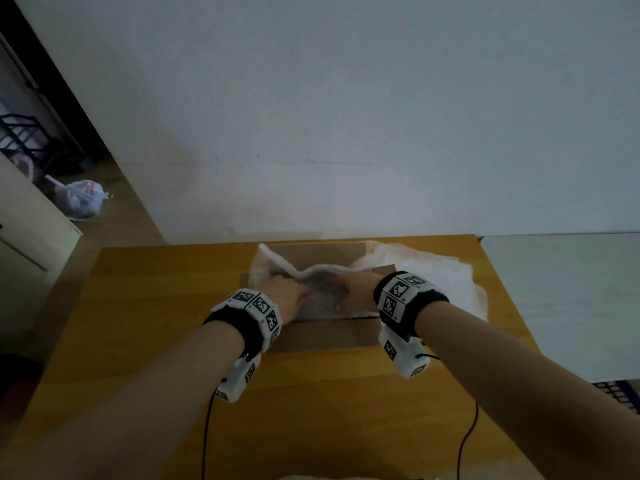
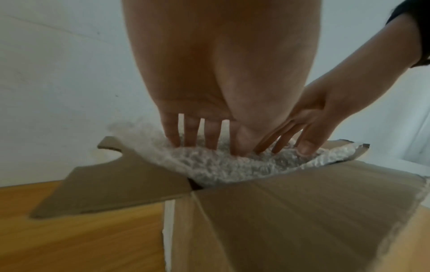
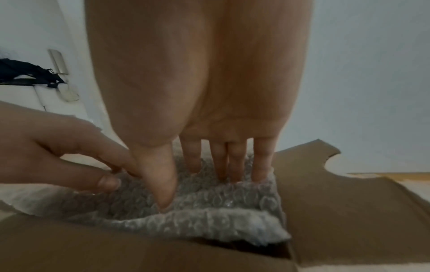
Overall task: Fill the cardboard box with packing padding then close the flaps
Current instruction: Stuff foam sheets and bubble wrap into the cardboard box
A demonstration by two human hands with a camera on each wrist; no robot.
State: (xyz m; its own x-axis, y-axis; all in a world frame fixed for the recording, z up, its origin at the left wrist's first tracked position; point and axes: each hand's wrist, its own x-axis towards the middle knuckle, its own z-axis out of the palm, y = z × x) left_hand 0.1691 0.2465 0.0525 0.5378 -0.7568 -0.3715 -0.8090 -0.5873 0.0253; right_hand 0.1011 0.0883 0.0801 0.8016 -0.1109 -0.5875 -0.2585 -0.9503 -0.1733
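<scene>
**Both hands pressing bubble wrap into open box**

Cardboard box point(image 1: 322, 332) sat open near far edge of wooden table point(image 1: 145, 306), close to white wall point(image 1: 346, 98). All flaps folded outward; near flap point(image 2: 302, 211) hung toward camera, left flap point(image 2: 111, 187) with notched end lay out over table, right flap point(image 3: 349, 193) likewise.

Bubble wrap point(image 2: 221, 165) bunched inside box, part spilling over right side onto table point(image 1: 433, 271).

Left hand point(image 1: 289, 292) down in box, fingers point(image 2: 210, 134) straight and spread, tips pushed into bubble wrap. Right hand point(image 1: 356, 289) just beside it, fingers point(image 3: 235, 162) also straight, slightly apart, thumb point(image 3: 163, 184) pressed onto wrap. Neither hand curled around anything; both flat and pressing.

Marker-tagged wrist bands point(image 1: 256, 310) on both forearms, cables trailing toward near table edge.

Tied plastic bag point(image 1: 81, 199) on floor far left. Pale second table point(image 1: 571, 289) to right.
</scene>
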